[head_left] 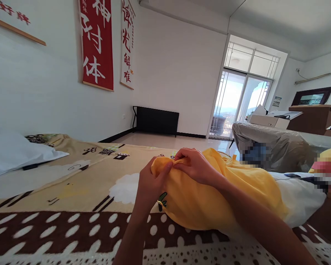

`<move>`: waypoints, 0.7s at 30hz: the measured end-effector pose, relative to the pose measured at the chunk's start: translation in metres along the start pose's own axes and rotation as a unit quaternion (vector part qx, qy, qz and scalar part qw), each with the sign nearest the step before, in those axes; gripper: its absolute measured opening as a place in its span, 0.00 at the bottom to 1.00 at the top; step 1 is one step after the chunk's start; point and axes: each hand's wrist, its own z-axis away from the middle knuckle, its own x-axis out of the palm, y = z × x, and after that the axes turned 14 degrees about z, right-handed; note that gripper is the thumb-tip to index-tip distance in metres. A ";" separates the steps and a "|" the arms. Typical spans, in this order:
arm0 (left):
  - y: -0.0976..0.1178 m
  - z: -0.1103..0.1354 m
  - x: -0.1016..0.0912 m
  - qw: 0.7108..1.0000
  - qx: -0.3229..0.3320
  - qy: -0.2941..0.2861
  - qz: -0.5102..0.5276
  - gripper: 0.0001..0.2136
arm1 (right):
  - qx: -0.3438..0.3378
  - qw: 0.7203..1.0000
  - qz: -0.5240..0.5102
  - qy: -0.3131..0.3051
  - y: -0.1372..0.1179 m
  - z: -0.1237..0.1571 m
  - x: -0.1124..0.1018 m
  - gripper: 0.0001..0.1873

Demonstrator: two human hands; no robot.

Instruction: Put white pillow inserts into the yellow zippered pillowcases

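Note:
A yellow garment [209, 198] lies bunched on the bed's patterned blanket [79, 184] just right of centre. My left hand [150, 184] is closed on the garment's near edge, its fingers pinching the cloth. My right hand [194, 165] rests on top of the bunch, with its fingers curled into the same fold. The two hands touch at the fabric's raised end. A white piece of clothing [300, 198] lies under and to the right of the yellow one.
A white pillow [13, 151] sits at the left on the blanket. Behind the bed is a plastic-covered sofa [276, 147] with cardboard boxes [311, 117]. A black low stand [157, 119] is against the far wall, beside glass doors [237, 103].

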 end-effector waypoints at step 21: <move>-0.007 0.001 0.002 0.997 0.057 -0.053 -0.005 0.13 | 0.100 0.943 -0.274 -0.159 0.005 -0.004 -0.001 0.18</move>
